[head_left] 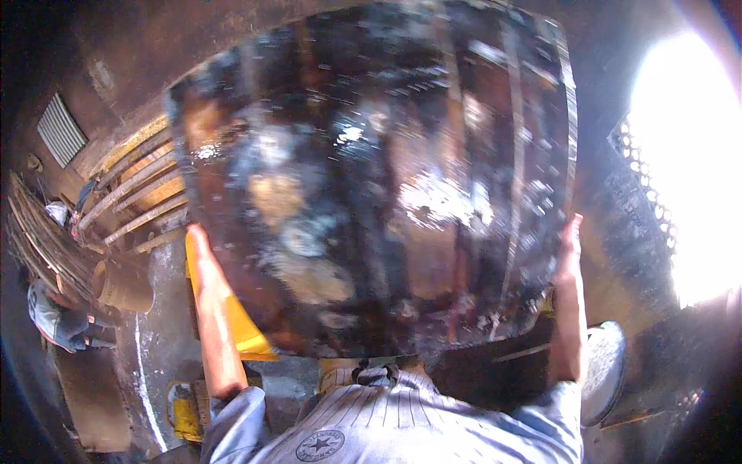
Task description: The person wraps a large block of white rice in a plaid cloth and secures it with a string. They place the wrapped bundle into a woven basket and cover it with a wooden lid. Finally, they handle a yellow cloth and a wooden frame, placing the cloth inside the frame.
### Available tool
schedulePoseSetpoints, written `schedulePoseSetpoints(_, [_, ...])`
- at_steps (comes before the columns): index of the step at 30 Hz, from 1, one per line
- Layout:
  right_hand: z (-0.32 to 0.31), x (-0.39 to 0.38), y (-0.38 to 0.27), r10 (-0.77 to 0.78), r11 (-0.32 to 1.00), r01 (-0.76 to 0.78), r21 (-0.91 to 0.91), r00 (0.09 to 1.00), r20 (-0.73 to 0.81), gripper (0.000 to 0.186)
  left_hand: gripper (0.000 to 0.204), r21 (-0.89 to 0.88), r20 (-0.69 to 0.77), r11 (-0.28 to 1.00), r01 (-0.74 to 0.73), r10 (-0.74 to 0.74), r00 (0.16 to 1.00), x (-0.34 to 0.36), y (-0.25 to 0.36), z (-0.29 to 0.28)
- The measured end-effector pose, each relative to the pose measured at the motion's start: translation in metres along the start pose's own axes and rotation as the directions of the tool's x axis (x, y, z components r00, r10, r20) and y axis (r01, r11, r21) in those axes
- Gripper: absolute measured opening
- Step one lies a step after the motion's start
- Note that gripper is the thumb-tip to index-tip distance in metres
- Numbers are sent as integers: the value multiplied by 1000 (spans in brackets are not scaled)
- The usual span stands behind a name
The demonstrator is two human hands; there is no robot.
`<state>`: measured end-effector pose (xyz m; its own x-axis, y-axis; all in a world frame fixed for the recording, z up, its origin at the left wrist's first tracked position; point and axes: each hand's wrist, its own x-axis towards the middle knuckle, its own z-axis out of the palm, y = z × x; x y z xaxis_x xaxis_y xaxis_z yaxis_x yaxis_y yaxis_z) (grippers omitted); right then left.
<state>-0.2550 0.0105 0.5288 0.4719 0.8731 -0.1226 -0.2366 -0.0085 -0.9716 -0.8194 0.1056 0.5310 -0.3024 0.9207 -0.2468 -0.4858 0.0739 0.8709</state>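
Note:
A large, dark, glossy board with stains and plank-like stripes is held up in front of me and fills the middle of the view. At its left edge my left hand is closed on it, with most fingers hidden. My right hand grips the opposite edge, its fingers largely behind the board. Bright light glints off the surface, and motion smears its details. Beneath the board's lower left shows a yellow object, mostly covered, whose kind I cannot make out.
Wooden poles and a pile of thin strips lie at the left. A person is at the far left, near a brown sheet. A yellow container stands at lower left. A rounded grey object sits at my right.

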Motion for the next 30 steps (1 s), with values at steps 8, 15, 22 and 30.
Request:
schedulePoseSetpoints(8, [-125,-135,58,39,974,41,222,939,-342,54,53,0,492,912,409,-356,795,22,-186,63])
schedulePoseSetpoints(15, [-246,-80,131,-287,880,453,146,751,-595,34,49,-158,542,964,214,-96,835,45,-213,164])
schedulePoseSetpoints(22, [-170,46,-27,-490,867,494,-67,823,-287,31,36,-198,631,977,79,66,773,119,-156,311])
schedulePoseSetpoints(30, [-279,263,41,-158,959,150,-240,987,-15,35,29,553,751,775,-305,-306,584,233,-255,366])
